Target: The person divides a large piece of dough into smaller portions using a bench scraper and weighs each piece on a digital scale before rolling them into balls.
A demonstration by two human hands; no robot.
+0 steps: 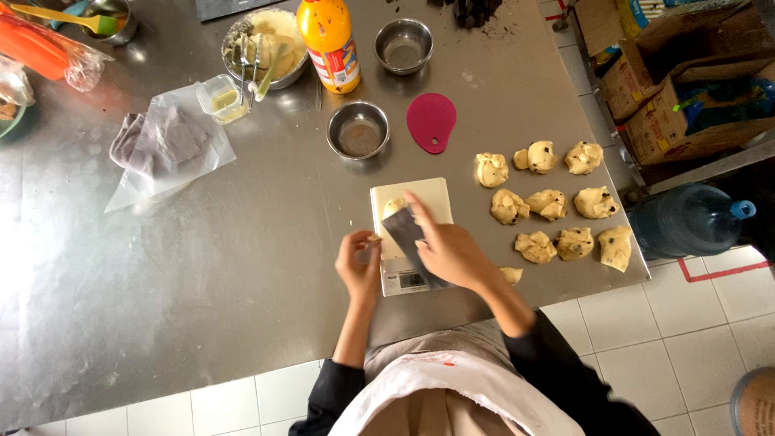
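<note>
Head view: pale dough lump (394, 207) sits on a white kitchen scale (432, 196). Right hand (452, 252) clasps a dark flat scraper (404, 232); left hand (359, 262), fingers half-curled, holds nothing. Scale rests on a brushed steel table (161, 266) above white floor tiles (694, 323), dough portions (549, 203) nearby.

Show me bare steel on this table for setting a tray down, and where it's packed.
Free: the wide stretch left of the scale, below the plastic sheet, down to the near edge. Smaller gap between the upper bowl and the dough pieces. Crowded: right edge with dough, far-left corner, and around the left hand and right hand.
</note>
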